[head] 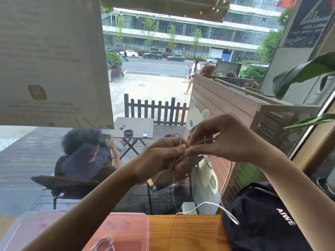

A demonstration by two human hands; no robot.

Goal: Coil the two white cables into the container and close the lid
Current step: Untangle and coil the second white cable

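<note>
Both hands raised in front of a window, well above the wooden counter (190, 232). Left hand (163, 154) closed around a small bundle of white cable (178, 158), loops gathered in the fist and one loop poking up above the knuckles. Right hand (217, 140) just beside it, fingertips touching the left; thumb and forefinger pinch a strand of the same cable and hold it against the bundle.

From the hands a free length of this cable hangs straight down, then curves across the counter edge below the right forearm, its end resting on a black bag (262, 220) lettered "AIWE".

Below the left forearm, a pink plastic container (130, 230) sits open on the counter. Inside it, a second cable (105, 244) lies already coiled, near the lower edge of view. A clear lid (20, 230) lies to the left of the container, partly hidden by the left arm; whether it is hinged to the container cannot be told.
</note>
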